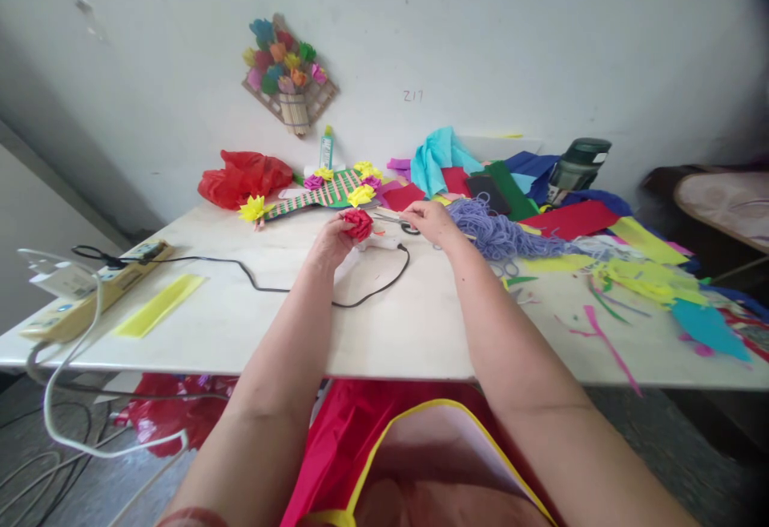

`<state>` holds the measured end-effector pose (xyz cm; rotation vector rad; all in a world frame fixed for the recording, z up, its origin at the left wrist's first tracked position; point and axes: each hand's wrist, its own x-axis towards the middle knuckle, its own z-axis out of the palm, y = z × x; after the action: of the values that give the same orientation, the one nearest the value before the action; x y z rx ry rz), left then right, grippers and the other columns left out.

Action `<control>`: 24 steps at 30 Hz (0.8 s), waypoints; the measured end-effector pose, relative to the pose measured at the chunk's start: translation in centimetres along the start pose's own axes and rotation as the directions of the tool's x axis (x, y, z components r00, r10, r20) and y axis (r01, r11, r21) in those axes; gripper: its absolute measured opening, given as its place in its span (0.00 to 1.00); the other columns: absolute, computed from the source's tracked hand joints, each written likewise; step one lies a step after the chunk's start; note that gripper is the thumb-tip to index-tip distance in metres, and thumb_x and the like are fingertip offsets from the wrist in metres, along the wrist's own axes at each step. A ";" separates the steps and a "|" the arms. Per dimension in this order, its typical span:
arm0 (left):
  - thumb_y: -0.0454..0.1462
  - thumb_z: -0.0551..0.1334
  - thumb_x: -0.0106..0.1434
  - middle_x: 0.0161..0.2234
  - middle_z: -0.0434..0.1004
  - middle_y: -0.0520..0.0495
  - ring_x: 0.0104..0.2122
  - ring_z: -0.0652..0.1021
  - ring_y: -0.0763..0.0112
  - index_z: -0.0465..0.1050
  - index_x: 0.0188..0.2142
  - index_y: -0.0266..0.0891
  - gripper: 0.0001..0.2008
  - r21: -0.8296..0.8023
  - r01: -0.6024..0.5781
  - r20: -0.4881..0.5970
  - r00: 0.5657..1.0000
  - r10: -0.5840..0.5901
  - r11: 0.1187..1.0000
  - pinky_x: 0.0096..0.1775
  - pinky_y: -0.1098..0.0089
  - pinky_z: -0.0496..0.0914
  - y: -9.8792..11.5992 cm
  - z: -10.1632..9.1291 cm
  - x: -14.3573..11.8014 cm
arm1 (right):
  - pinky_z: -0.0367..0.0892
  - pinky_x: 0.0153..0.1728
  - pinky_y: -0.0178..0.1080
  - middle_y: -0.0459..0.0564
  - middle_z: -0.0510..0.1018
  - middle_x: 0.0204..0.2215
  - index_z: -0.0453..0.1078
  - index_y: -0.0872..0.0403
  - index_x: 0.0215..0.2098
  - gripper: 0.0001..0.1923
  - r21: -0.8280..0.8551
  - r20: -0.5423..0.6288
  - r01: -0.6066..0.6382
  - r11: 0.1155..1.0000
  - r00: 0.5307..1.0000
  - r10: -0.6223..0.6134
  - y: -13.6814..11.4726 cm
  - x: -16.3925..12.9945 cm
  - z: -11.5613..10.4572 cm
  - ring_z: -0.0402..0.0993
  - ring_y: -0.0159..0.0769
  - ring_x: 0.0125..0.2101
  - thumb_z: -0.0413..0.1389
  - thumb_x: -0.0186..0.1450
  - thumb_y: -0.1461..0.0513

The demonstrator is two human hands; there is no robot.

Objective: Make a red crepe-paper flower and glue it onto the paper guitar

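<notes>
My left hand (334,242) is closed around a red paper flower (359,224) above the middle of the table. To its right, my right hand (428,221) is pinched, with a thin pale stick (389,212) running from its fingertips towards the flower. Scissors with black handles (410,229) lie just under the right fingers. Below the flower rests a white glue gun (383,244), its black cord curving left. Behind the hands is a green, striped guitar-shaped piece (312,197) trimmed with yellow and purple paper flowers.
On the left sit a power strip (96,291) and a yellow paper strip (159,305). A red plastic bag (243,179) is at the back. Tangled purple yarn (498,231), coloured paper sheets (568,219), scraps and a dark bottle (580,165) spread along the right.
</notes>
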<state>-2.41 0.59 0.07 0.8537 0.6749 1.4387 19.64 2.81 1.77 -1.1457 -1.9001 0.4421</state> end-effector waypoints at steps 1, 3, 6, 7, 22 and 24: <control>0.25 0.60 0.43 0.29 0.76 0.49 0.32 0.78 0.68 0.70 0.32 0.39 0.15 0.002 -0.011 0.000 1.000 0.011 1.000 0.38 0.65 0.75 0.0 0.0 0.0 | 0.55 0.26 0.34 0.44 0.72 0.17 0.74 0.55 0.25 0.12 0.000 0.005 0.004 1.000 1.000 -0.004 0.0 0.0 0.1 0.64 0.31 0.22 0.57 0.62 0.56; 0.25 0.60 0.43 0.29 0.76 0.49 0.32 0.78 0.68 0.71 0.32 0.38 0.15 0.007 -0.032 0.006 0.999 0.031 0.999 0.39 0.65 0.75 0.0 0.0 0.0 | 0.56 0.26 0.34 0.44 0.72 0.17 0.74 0.55 0.25 0.12 0.000 0.010 0.008 1.000 1.000 -0.008 -0.1 0.0 0.1 0.65 0.31 0.22 0.57 0.61 0.57; 0.26 0.60 0.43 0.29 0.76 0.49 0.33 0.78 0.68 0.71 0.33 0.38 0.15 0.003 -0.055 0.026 0.998 0.055 0.998 0.39 0.65 0.74 -0.1 -0.1 0.1 | 0.56 0.26 0.34 0.45 0.73 0.18 0.73 0.55 0.24 0.12 -0.012 0.021 0.013 1.000 1.000 -0.013 -0.3 0.0 0.1 0.65 0.31 0.23 0.57 0.61 0.57; 0.26 0.60 0.43 0.29 0.76 0.49 0.33 0.78 0.67 0.71 0.33 0.38 0.15 0.000 -0.061 0.033 0.998 0.061 0.998 0.40 0.65 0.74 -0.1 -0.1 0.1 | 0.56 0.26 0.34 0.45 0.73 0.18 0.73 0.55 0.23 0.12 -0.019 0.025 0.014 1.000 1.000 -0.014 -0.4 -0.1 0.1 0.66 0.31 0.23 0.57 0.61 0.58; 0.26 0.63 0.45 0.29 0.77 0.48 0.31 0.79 0.66 0.69 0.32 0.39 0.14 -0.007 -0.022 0.010 1.000 0.022 1.000 0.36 0.65 0.77 -0.3 0.0 0.3 | 0.56 0.26 0.35 0.43 0.68 0.17 0.66 0.53 0.21 0.17 0.093 -0.033 -0.066 0.993 0.997 0.069 -0.7 0.0 0.6 0.63 0.31 0.23 0.58 0.59 0.51; 0.26 0.63 0.45 0.28 0.77 0.48 0.29 0.78 0.67 0.69 0.30 0.38 0.12 0.065 -0.028 -0.001 1.000 0.028 0.998 0.33 0.65 0.76 -0.3 0.2 0.2 | 0.55 0.26 0.35 0.42 0.66 0.17 0.61 0.52 0.19 0.21 0.126 -0.009 -0.081 0.989 0.996 0.083 -1.1 -0.2 0.7 0.61 0.30 0.23 0.59 0.58 0.47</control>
<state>-2.10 0.84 -0.07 0.9155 0.7168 1.4489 18.51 2.13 2.00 -1.1434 -1.7911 0.5899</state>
